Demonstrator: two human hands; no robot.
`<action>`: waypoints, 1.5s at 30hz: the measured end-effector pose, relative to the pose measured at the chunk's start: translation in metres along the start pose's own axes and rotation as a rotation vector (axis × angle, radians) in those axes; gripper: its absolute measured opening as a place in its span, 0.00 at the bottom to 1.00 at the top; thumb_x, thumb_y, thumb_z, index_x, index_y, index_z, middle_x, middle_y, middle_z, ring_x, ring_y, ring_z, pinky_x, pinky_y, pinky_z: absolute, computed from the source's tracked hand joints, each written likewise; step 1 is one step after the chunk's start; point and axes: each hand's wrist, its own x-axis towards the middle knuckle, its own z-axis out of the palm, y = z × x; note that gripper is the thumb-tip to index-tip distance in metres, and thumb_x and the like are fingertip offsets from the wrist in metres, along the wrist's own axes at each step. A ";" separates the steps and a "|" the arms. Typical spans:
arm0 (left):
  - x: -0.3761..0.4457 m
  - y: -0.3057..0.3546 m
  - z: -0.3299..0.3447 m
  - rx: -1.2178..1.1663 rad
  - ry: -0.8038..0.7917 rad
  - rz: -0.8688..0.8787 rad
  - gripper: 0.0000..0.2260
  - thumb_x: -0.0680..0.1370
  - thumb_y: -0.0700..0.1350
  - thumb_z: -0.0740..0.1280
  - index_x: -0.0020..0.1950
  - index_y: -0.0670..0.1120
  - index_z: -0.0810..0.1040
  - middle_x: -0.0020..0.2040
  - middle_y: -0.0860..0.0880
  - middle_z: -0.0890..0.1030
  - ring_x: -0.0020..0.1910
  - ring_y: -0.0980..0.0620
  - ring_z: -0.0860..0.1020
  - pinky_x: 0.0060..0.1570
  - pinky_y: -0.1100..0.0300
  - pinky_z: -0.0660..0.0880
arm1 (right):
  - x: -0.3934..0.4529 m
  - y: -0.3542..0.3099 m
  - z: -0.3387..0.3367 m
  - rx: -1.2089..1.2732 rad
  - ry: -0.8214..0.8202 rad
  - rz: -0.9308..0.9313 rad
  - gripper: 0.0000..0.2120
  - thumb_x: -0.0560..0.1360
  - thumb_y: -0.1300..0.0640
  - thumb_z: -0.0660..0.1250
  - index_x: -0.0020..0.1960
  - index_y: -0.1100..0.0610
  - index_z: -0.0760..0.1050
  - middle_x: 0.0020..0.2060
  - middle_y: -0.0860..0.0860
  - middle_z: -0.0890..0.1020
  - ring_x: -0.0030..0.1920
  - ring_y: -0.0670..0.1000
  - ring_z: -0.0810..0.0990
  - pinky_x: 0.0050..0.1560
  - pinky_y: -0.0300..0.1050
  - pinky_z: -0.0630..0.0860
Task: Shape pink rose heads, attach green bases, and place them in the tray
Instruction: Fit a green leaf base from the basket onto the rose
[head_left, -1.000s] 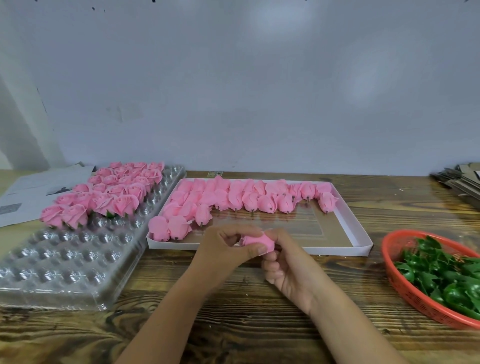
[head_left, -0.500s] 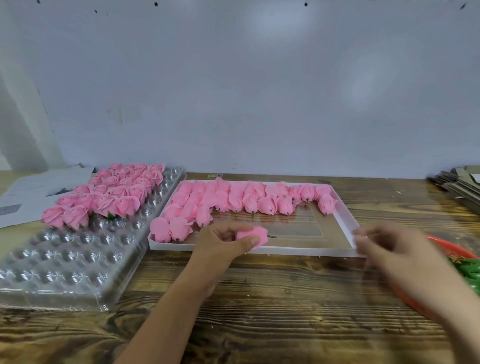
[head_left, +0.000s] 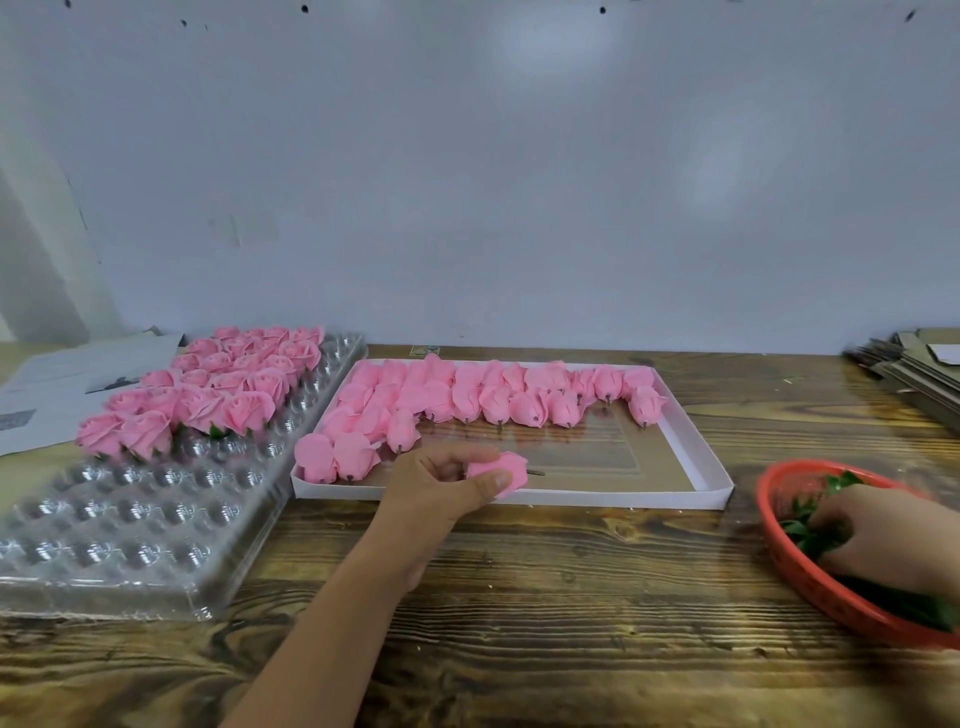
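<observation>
Left hand (head_left: 441, 488) at centre frame, over the near rim of the white box (head_left: 719, 486). Thumb and fingers clamped on one pink rose head (head_left: 501, 470); its short dark stem pokes right, over the box floor.

Right hand (head_left: 883, 535) at right edge of frame, inside the red basket (head_left: 779, 556), fingers down among the green bases (head_left: 810, 530). Fingertips are buried in the leaves; cannot tell if they grip one.

White box: unshaped rose heads (head_left: 467, 395) packed along its far wall and left end. Right and near parts of the floor are bare, giving open room beside the held rose.

Clear tray (head_left: 130, 525) at left of frame, its right edge just beside the box's left wall. Finished roses (head_left: 208, 389) fill the far pockets; the near rows of pockets are unfilled.

Wooden table (head_left: 571, 597): a wide open strip runs across the lower frame between box, tray and basket. The basket stands apart from the box's right corner, with a gap of bare wood between.

Papers (head_left: 62, 379) at upper left behind the tray; stacked cardboard (head_left: 914, 369) at far right edge.
</observation>
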 end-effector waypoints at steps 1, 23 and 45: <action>0.000 0.000 0.000 -0.008 0.000 -0.003 0.15 0.65 0.51 0.80 0.50 0.52 0.88 0.51 0.48 0.87 0.52 0.51 0.84 0.49 0.61 0.80 | -0.001 -0.004 -0.003 -0.002 -0.015 -0.004 0.16 0.72 0.46 0.69 0.60 0.39 0.79 0.50 0.44 0.82 0.49 0.45 0.80 0.54 0.43 0.80; 0.001 -0.002 -0.003 -0.010 0.008 -0.010 0.15 0.64 0.53 0.79 0.50 0.54 0.87 0.50 0.49 0.87 0.51 0.52 0.85 0.48 0.61 0.81 | 0.012 0.013 -0.001 -0.103 0.065 -0.054 0.12 0.73 0.52 0.68 0.52 0.40 0.71 0.48 0.42 0.79 0.48 0.44 0.79 0.52 0.43 0.81; 0.001 -0.001 -0.003 -0.005 0.004 -0.013 0.14 0.65 0.51 0.79 0.50 0.52 0.87 0.51 0.47 0.87 0.54 0.49 0.84 0.55 0.55 0.82 | 0.034 0.031 0.006 -0.074 0.177 -0.062 0.05 0.78 0.44 0.62 0.47 0.43 0.75 0.44 0.42 0.76 0.42 0.41 0.76 0.41 0.37 0.74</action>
